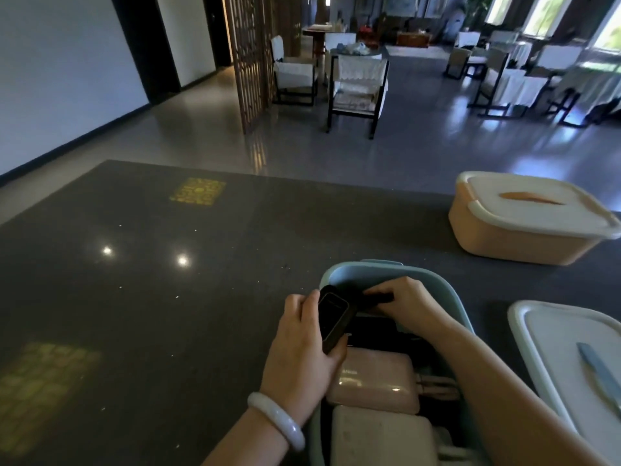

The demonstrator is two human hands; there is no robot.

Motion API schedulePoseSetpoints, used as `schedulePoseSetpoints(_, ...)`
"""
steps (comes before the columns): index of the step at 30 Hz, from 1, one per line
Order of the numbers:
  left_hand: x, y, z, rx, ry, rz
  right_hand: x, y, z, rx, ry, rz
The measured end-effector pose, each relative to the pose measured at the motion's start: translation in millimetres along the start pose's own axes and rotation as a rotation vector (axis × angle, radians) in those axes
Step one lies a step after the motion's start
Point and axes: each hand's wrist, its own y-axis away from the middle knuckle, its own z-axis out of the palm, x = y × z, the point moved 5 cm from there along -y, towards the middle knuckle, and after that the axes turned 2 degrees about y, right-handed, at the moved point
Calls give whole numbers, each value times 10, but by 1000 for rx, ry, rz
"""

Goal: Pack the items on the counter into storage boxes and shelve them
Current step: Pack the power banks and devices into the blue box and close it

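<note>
Pale boxes on a dark speckled counter (168, 297)

Blue-green storage box (336, 274), peach box (504, 237) with white lid (524, 210), black device (331, 317), pink case (373, 378), white bangle (277, 418).

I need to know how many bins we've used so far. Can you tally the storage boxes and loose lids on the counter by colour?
Orange box, lid on: 1
Blue box, open: 1
Loose blue-rimmed lid: 1
Total: 3

Both forearms are bare, with no sleeves visible. The left wrist wears a smooth, pale, round bangle (276, 420).
</note>
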Motion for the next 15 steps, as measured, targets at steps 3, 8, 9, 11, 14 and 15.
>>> schedulePoseSetpoints(3,22,13,-3,24,-8,5,32,-32,32,-6,-69,28)
schedulePoseSetpoints(8,37,29,-10,11,-50,16,106,-87,97,59,-136,88)
schedulePoseSetpoints(9,38,29,-12,4,-55,17,101,-87,114,63,-137,91)
schedulePoseSetpoints(11,42,36,-24,-1,-61,14,69,-92,144,48,-127,66)
schedulePoseSetpoints(14,33,44,-32,7,-70,5,36,-97,152,-5,-114,26)
schedulePoseSetpoints(15,30,46,-35,9,-72,1,40,-98,149,-25,-119,24)
